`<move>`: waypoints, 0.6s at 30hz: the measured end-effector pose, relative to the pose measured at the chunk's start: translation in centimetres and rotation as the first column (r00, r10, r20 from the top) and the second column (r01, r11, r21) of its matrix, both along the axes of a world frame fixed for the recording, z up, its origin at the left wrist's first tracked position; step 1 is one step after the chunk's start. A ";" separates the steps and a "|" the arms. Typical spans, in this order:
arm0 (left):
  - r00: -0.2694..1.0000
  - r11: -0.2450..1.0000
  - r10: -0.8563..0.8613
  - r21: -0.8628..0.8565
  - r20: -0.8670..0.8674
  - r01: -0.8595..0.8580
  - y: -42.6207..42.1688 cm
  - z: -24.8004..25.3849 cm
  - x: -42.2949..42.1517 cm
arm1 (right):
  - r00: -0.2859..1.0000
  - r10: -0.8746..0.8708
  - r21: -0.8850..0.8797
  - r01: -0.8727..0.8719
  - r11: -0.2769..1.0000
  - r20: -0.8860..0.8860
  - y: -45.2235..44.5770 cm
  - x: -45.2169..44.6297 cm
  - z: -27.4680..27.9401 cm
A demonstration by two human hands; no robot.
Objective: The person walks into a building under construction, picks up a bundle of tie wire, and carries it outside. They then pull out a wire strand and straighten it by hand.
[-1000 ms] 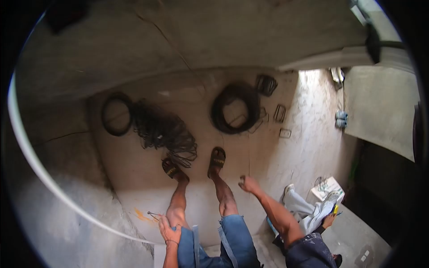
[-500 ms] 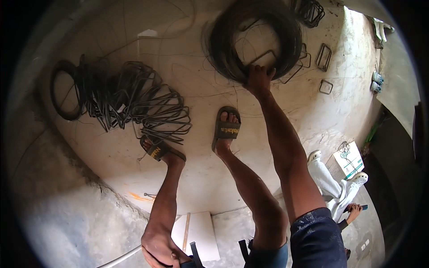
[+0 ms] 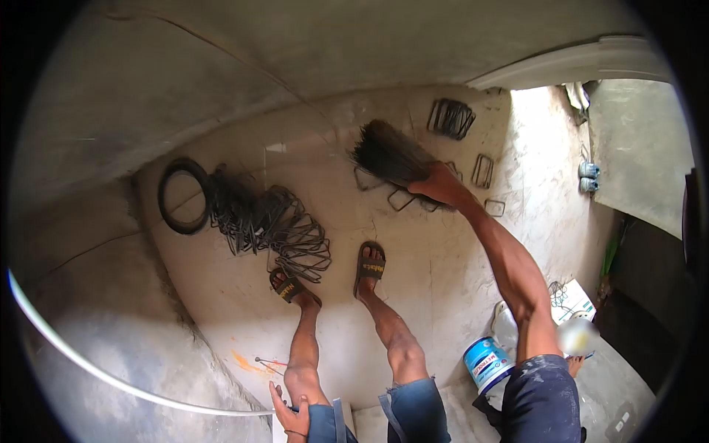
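My right hand (image 3: 441, 184) is closed on the near edge of a coil of thin black wire (image 3: 390, 151), held tilted so that I see it nearly edge-on. Under and beside the coil lie bent rectangular steel stirrups (image 3: 401, 199), partly hidden by it. My left hand (image 3: 294, 417) is by my left knee, empty, with its fingers apart. In front of my left foot spreads a pile of dark stirrups (image 3: 295, 236), with a black ring (image 3: 183, 198) at its far end.
Bundled stirrups (image 3: 450, 119) and a loose one (image 3: 482, 171) lie beyond my right hand. At right are a paint bucket (image 3: 486, 362), shoes (image 3: 588, 178) and another person's hand (image 3: 575, 365). A pale pipe (image 3: 111, 384) curves at lower left.
The coil has gone from lying flat, its ring facing me, to tilted edge-on in my right hand. My view has shifted; the bucket and more wall now show. My left hand has come off my knee.
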State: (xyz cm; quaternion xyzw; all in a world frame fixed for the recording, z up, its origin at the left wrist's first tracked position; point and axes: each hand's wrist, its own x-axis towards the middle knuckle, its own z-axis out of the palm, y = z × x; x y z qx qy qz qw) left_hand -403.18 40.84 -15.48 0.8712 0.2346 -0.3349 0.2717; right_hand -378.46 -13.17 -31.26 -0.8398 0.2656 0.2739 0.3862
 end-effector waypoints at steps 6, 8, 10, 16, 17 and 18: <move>0.992 0.992 0.066 -0.113 0.105 -0.054 0.8 1.9 -2.3 | 0.946 -0.324 0.413 0.297 0.861 -0.007 3.6 -8.1 27.0; 0.990 0.951 0.107 -0.298 0.088 -0.076 -1.5 4.1 0.0 | 0.896 -0.444 0.514 0.373 0.773 0.017 4.4 -12.1 34.8; 0.974 0.803 0.224 -0.564 -0.014 -0.193 -6.1 7.0 3.1 | 0.805 -0.593 0.633 0.451 0.629 0.016 5.9 -16.7 41.5; 0.795 -0.189 0.071 -0.790 -0.603 -0.583 -14.9 10.9 9.1 | 0.557 -0.829 0.966 0.190 0.177 0.042 12.5 -29.8 50.8; 0.806 -0.191 0.035 -0.796 -0.591 -0.575 -15.2 11.7 9.9 | 0.533 -0.843 0.964 0.180 0.194 0.070 13.8 -31.2 51.9; 0.780 -0.241 -0.070 -0.748 -0.622 -0.618 -15.0 12.5 10.6 | 0.486 -0.870 0.979 0.125 0.161 0.081 15.2 -32.4 52.9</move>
